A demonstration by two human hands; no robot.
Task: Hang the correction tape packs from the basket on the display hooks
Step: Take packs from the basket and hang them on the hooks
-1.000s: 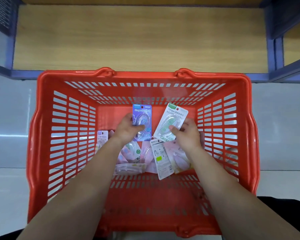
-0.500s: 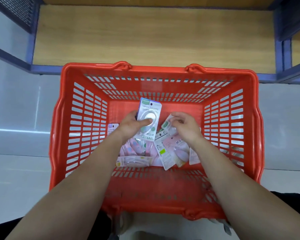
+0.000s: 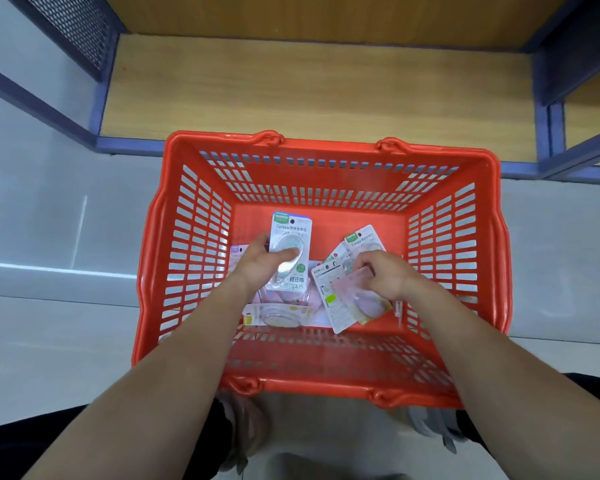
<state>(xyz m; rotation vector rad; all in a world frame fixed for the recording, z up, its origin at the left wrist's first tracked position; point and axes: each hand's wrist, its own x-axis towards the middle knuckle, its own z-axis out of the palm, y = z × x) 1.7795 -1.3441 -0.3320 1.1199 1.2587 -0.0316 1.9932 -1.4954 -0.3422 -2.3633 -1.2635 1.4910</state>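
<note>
A red plastic basket (image 3: 326, 144) stands on the floor below me with several correction tape packs in its bottom. My left hand (image 3: 257, 268) is inside it and holds up a green-topped pack (image 3: 290, 233), thumb on the blister, with another pack stacked behind. My right hand (image 3: 383, 277) is lower to the right, its fingers curled onto the top edge of a pink pack (image 3: 355, 294). Beside that lie a white pack (image 3: 324, 289), a green pack (image 3: 361, 237) and a yellow pack (image 3: 278, 315). No display hooks are in view.
A low wooden shelf (image 3: 309, 91) in a blue metal frame (image 3: 129, 142) runs just behind the basket. A dark mesh panel (image 3: 80, 29) rises at the upper left. Grey floor tiles (image 3: 59, 237) lie on both sides. My shoes show below the basket's near rim.
The green pack went from my right hand onto the blue pack in my left hand. My right hand then dropped onto the pink pack. The view shifted, so the basket sits further right.
</note>
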